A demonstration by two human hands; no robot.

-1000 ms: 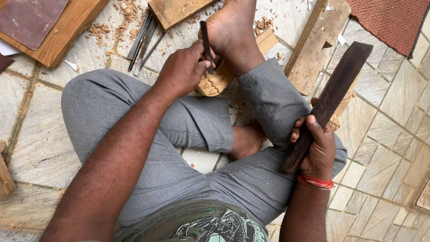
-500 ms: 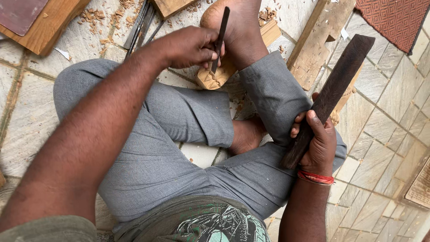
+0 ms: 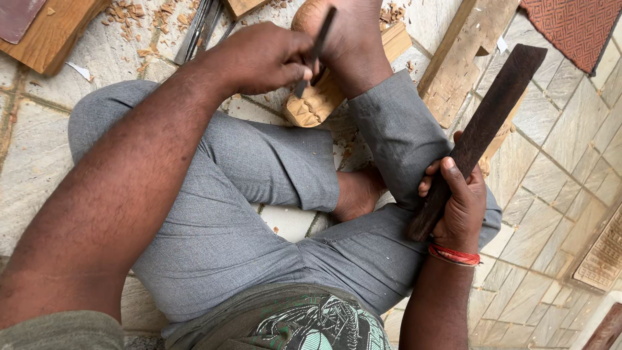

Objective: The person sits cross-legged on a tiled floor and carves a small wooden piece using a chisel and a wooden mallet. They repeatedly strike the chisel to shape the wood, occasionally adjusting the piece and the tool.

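Down on the pale stone-tiled floor point(image 3: 39, 162), the person sits cross-legged in grey trousers; the left hand point(image 3: 262, 58) has its fingers closed around a thin dark metal chisel point(image 3: 317, 45), whose tip rests on a small carved piece of light wood point(image 3: 311, 107); that carving lies on the floor, pinned under the bare foot point(image 3: 353, 39); the right hand point(image 3: 460, 201), with a red thread bracelet point(image 3: 453, 255) at the wrist, grips the lower end of a long dark flat wooden mallet point(image 3: 486, 123), held slanting upward beside the right knee; wood shavings point(image 3: 149, 16) lie scattered near spare metal tools point(image 3: 201, 26).
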